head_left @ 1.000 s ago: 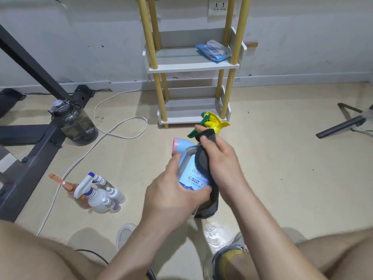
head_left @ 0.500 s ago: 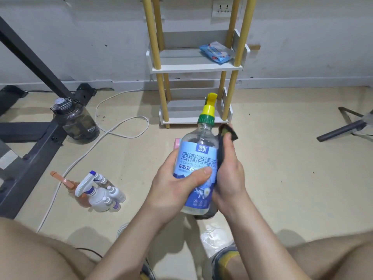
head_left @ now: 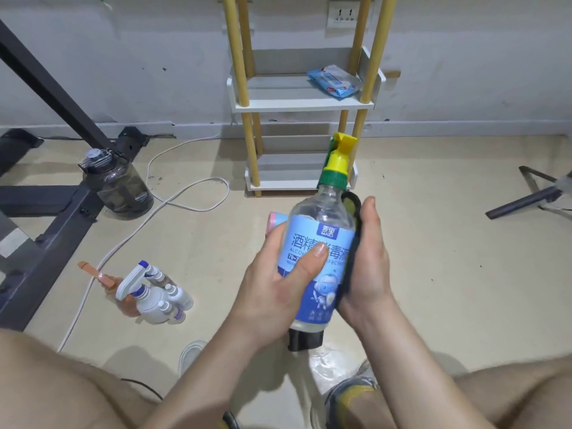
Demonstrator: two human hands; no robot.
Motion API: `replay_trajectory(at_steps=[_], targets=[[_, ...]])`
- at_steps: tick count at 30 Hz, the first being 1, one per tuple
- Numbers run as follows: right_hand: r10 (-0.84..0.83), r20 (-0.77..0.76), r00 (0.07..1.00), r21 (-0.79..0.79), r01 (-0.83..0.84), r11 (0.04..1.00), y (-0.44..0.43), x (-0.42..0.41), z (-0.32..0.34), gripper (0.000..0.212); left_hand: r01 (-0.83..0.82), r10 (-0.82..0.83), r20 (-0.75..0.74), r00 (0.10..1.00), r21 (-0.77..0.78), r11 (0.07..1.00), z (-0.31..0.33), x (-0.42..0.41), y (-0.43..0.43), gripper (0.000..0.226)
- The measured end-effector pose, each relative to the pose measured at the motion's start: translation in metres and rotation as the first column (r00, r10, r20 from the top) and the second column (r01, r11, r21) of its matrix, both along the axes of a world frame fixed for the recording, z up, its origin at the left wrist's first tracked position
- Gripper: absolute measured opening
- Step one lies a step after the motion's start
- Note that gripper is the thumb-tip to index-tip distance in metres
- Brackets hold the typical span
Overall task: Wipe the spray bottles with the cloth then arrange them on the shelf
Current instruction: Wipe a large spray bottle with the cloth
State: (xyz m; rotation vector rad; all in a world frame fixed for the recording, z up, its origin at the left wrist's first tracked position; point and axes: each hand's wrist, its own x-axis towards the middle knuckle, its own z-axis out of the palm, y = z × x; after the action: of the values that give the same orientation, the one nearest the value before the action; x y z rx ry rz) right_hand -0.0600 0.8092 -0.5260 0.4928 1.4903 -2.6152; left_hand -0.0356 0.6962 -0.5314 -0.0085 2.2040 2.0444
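Note:
A clear spray bottle (head_left: 318,239) with a blue label and a yellow and green trigger head stands upright in front of me. My left hand (head_left: 278,280) grips its body, thumb across the label. My right hand (head_left: 368,264) presses a dark cloth (head_left: 351,212) against the bottle's right side; the cloth's end hangs below the bottle. A cluster of other spray bottles (head_left: 148,292), white and orange, lies on the floor at the left. The white shelf (head_left: 297,103) with yellow posts stands against the wall ahead.
A blue wipes pack (head_left: 334,85) lies on the shelf's upper tier. A dark water jug (head_left: 117,184), a black metal frame (head_left: 46,218) and a white cable (head_left: 173,193) are at the left. A stand leg (head_left: 526,202) is at the right. My knees and shoes fill the bottom.
The bottle has been turned from tilted away to upright with its label facing me. My right hand with the cloth moved from the bottle's top to its right side.

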Motion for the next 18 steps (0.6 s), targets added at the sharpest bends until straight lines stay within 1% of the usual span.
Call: replay_trajectory(at_steps=[1, 2, 3, 4, 5, 6, 7, 9, 10, 11, 12, 13, 14, 15, 16, 18], targets=[[0.011, -0.031, 0.999, 0.072, -0.009, 0.997, -0.004, 0.007, -0.002, 0.062, -0.036, 0.037, -0.028, 0.999, 0.045, 0.998, 0.001, -0.003, 0.000, 0.052], [0.043, -0.082, 0.996, 0.182, -0.027, 0.983, -0.010, 0.015, -0.007, 0.066, -0.094, 0.096, -0.072, 0.993, 0.036, 0.995, 0.002, -0.007, -0.001, 0.053], [0.090, -0.132, 0.987, 0.289, -0.049, 0.956, -0.020, 0.025, -0.010, 0.075, -0.165, 0.159, -0.124, 0.979, -0.038, 0.986, 0.002, -0.011, -0.002, 0.057], [0.167, -0.158, 0.973, 0.377, -0.097, 0.921, -0.032, 0.033, -0.013, 0.085, -0.224, 0.198, -0.173, 0.965, -0.144, 0.964, 0.001, -0.015, -0.003, 0.063], [0.208, -0.161, 0.965, 0.427, -0.122, 0.896, -0.041, 0.039, -0.016, 0.094, -0.253, 0.207, -0.205, 0.956, -0.229, 0.940, 0.000, -0.016, -0.005, 0.068], [0.207, -0.149, 0.967, 0.438, -0.124, 0.890, -0.046, 0.038, -0.017, 0.101, -0.248, 0.194, -0.220, 0.956, -0.255, 0.935, -0.002, -0.015, -0.006, 0.068], [0.180, -0.155, 0.971, 0.391, -0.107, 0.914, -0.044, 0.033, -0.018, 0.101, -0.218, 0.162, -0.227, 0.960, -0.246, 0.944, -0.004, -0.013, -0.006, 0.064], [0.072, -0.176, 0.982, 0.229, -0.030, 0.973, -0.025, 0.017, -0.018, 0.085, -0.135, 0.088, -0.246, 0.965, -0.181, 0.974, -0.006, -0.005, -0.004, 0.052], [0.044, -0.159, 0.986, 0.131, -0.023, 0.991, -0.015, 0.011, -0.015, 0.077, -0.108, 0.070, -0.262, 0.963, -0.130, 0.986, -0.005, -0.005, -0.004, 0.047], [0.034, -0.140, 0.990, 0.028, -0.030, 0.999, -0.006, 0.008, -0.015, 0.078, -0.105, 0.082, -0.263, 0.961, -0.075, 0.992, -0.004, -0.007, -0.003, 0.044], [0.059, -0.127, 0.990, -0.050, -0.065, 0.997, 0.001, 0.007, -0.016, 0.086, -0.119, 0.114, -0.244, 0.963, -0.007, 0.993, -0.005, -0.010, -0.002, 0.045], [0.104, -0.120, 0.987, -0.091, -0.115, 0.989, 0.003, 0.008, -0.016, 0.093, -0.133, 0.143, -0.200, 0.969, 0.059, 0.989, -0.004, -0.012, 0.000, 0.049], [0.131, -0.111, 0.985, -0.085, -0.140, 0.986, 0.003, 0.010, -0.013, 0.093, -0.125, 0.140, -0.142, 0.980, 0.113, 0.986, -0.005, -0.014, 0.003, 0.054], [0.128, -0.119, 0.985, -0.082, -0.139, 0.987, 0.002, 0.011, -0.012, 0.086, -0.101, 0.113, -0.084, 0.990, 0.142, 0.985, -0.006, -0.014, 0.005, 0.060], [0.106, -0.120, 0.987, -0.041, -0.112, 0.993, 0.001, 0.011, -0.010, 0.075, -0.075, 0.082, -0.036, 0.996, 0.158, 0.985, -0.008, -0.013, 0.007, 0.064], [0.087, -0.122, 0.989, 0.141, -0.070, 0.988, -0.005, 0.013, -0.006, 0.058, -0.071, 0.075, -0.023, 0.997, 0.145, 0.987, -0.006, -0.013, 0.005, 0.066]])
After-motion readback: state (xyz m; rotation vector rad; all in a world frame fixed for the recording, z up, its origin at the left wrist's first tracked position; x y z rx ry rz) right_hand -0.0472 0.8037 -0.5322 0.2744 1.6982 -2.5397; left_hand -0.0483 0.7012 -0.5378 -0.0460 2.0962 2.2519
